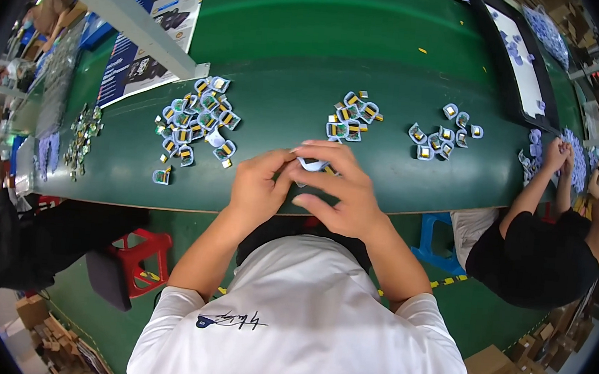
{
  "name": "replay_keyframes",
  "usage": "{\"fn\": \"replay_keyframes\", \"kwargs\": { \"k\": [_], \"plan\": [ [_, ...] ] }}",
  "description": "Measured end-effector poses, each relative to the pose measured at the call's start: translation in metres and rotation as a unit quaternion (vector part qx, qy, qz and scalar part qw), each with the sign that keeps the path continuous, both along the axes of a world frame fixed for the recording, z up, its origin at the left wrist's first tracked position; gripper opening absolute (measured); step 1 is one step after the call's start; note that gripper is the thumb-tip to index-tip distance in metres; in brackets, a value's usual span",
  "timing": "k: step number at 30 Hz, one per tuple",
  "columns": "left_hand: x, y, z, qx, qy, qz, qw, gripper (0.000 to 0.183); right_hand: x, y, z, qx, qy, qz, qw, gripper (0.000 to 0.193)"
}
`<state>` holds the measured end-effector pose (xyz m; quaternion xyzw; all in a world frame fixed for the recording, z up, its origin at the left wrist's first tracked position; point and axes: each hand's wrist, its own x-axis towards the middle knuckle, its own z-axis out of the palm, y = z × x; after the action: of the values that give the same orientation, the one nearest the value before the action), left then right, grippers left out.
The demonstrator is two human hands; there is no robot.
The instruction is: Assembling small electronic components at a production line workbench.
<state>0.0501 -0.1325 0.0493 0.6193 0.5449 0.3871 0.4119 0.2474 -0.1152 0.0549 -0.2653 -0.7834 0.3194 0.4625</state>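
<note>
My two hands meet over the near edge of the green table (pixel 284 114). Between them is a small pale-blue plastic casing (pixel 311 164) with a bit of yellow beside it. The fingers of my left hand (pixel 260 183) are pinched together at its left side. My right hand (pixel 342 191) curves over it from the right, with fingertips against it and the thumb held lower. My fingers cover most of the piece. Just beyond them lies a small cluster of similar casings (pixel 352 111) with green and yellow parts inside.
A larger pile of such casings (pixel 199 115) lies to the left, and several more (pixel 445 136) sit to the right. Small electronic parts (pixel 84 140) are heaped at the far left. A grey metal post (pixel 136 19) and black-rimmed tray (pixel 514 56) stand farther off. A co-worker (pixel 544 237) sits at right.
</note>
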Motion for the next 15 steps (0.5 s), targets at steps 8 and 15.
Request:
{"fn": "replay_keyframes", "kwargs": {
  "k": [8, 15],
  "plan": [
    [-0.001, 0.011, 0.004, 0.210, -0.004, -0.024, 0.977, 0.027, 0.008, 0.005, -0.008, 0.013, 0.016, -0.093, 0.995, 0.041],
    [0.001, 0.013, 0.001, 0.150, -0.060, -0.019, 0.987, 0.025, 0.008, 0.006, -0.013, 0.019, 0.019, -0.103, 0.994, 0.044]
  ]
}}
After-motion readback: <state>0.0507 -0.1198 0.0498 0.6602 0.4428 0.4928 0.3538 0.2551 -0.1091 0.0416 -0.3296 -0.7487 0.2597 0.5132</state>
